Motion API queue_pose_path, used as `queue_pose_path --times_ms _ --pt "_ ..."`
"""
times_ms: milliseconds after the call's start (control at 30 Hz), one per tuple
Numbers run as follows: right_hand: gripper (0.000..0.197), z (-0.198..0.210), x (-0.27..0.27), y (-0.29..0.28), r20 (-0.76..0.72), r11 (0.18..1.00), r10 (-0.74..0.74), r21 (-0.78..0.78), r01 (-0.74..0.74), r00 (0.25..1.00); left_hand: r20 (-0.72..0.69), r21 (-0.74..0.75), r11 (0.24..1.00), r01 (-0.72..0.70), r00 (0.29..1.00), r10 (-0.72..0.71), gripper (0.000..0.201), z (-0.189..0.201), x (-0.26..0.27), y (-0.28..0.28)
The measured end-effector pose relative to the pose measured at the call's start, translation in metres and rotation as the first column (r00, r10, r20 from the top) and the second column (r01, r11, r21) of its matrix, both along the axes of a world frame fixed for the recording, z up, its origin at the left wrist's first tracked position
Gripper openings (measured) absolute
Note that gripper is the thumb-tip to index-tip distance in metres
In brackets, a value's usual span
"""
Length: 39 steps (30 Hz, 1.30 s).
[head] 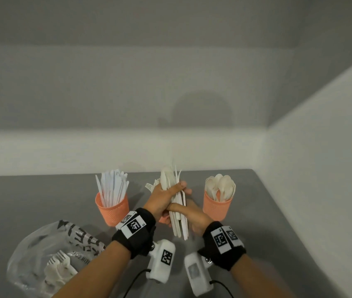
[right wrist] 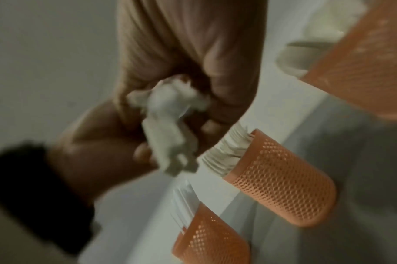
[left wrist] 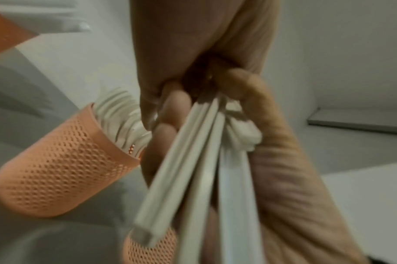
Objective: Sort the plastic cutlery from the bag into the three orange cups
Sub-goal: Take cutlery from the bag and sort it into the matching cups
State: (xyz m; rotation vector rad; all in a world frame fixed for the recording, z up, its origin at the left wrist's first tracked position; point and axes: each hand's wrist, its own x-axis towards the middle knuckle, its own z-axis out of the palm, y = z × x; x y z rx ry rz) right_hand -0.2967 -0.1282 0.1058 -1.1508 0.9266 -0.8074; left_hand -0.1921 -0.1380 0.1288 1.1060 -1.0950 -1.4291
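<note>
My left hand grips a mixed bundle of white plastic cutlery upright above the table, heads up and handles down. My right hand holds the same bundle lower down, its thumb laid across the handles. The left orange mesh cup holds knives and the right cup holds spoons. Fork heads show from the middle cup, which is mostly hidden behind my hands. In the left wrist view the handles fan out of curled fingers. In the right wrist view the handle ends poke out of the fist.
A clear plastic bag with more forks lies at the lower left of the grey table. White walls close the table at the back and on the right. The wrist views are blurred.
</note>
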Motion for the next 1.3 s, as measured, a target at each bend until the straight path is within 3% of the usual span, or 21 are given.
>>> queue_pose_path --times_ms 100,200,300,400,467,533,600,700,800,900,1000,1100,1167,1233,1300 --pt "0.013 0.004 -0.004 0.005 0.091 0.973 0.171 0.140 -0.182 0.981 -0.026 0.067 0.990 0.128 0.992 -0.126 0.020 -0.006 0.010 -0.001" --pt "0.006 -0.001 -0.002 0.004 0.074 0.963 0.218 0.146 -0.227 0.973 -0.065 0.098 0.973 0.207 0.977 -0.202 0.023 -0.008 0.013 0.001" --pt "0.025 -0.006 0.002 0.002 -0.012 0.974 0.190 0.124 -0.188 0.982 -0.152 0.079 0.985 0.154 0.978 -0.141 0.038 -0.008 0.018 -0.003" --pt "0.029 -0.005 0.003 0.004 -0.174 0.976 0.212 0.081 -0.200 0.962 -0.224 0.092 0.996 0.022 0.975 -0.001 0.053 -0.005 0.022 -0.010" --pt "0.034 -0.005 0.004 0.004 -0.260 0.976 0.218 0.056 -0.210 0.941 -0.154 0.077 0.996 -0.045 0.987 0.056 0.045 -0.005 0.022 -0.013" --pt "0.030 -0.005 0.005 0.004 -0.278 0.978 0.210 0.058 -0.202 0.937 -0.040 0.047 0.997 -0.064 0.997 0.066 0.025 -0.004 0.018 -0.013" --pt "0.027 -0.006 0.004 0.005 -0.207 0.978 0.201 0.091 -0.186 0.958 -0.007 0.049 0.997 -0.055 0.998 0.056 0.015 -0.003 0.016 -0.013" --pt "0.019 -0.008 -0.001 0.008 0.005 0.947 0.258 0.194 -0.254 0.966 -0.147 0.083 0.996 0.040 0.989 -0.028 0.015 -0.005 0.015 -0.014" --pt "0.013 -0.006 -0.003 0.012 0.130 0.912 0.264 0.289 -0.291 0.956 -0.087 0.074 0.995 0.071 0.994 -0.065 0.025 -0.010 0.018 -0.017" --pt "0.007 -0.007 0.000 0.015 0.132 0.932 0.171 0.301 -0.204 0.976 0.093 0.024 1.000 -0.015 0.996 0.013 0.044 -0.013 0.016 -0.020" --pt "0.008 -0.011 0.005 0.014 0.101 0.961 -0.022 0.276 -0.007 0.995 0.283 -0.139 0.973 -0.182 0.935 0.215 0.020 -0.015 0.012 -0.023" --pt "0.012 -0.015 0.005 0.009 0.033 0.970 -0.154 0.196 0.145 0.987 0.342 -0.293 0.917 -0.273 0.865 0.367 0.009 -0.013 0.012 -0.021" --pt "0.013 -0.016 0.002 0.004 -0.011 0.975 -0.187 0.121 0.187 0.982 0.353 -0.314 0.911 -0.268 0.858 0.374 0.002 -0.012 0.014 -0.017" --pt "0.013 -0.018 0.000 0.001 -0.055 0.979 -0.192 0.054 0.195 0.980 0.384 -0.285 0.938 -0.197 0.873 0.300 0.012 -0.013 0.013 -0.014" --pt "0.015 -0.018 0.000 0.000 -0.099 0.985 -0.171 0.024 0.174 0.980 0.392 -0.245 0.962 -0.122 0.895 0.214 0.009 -0.015 0.009 -0.011"
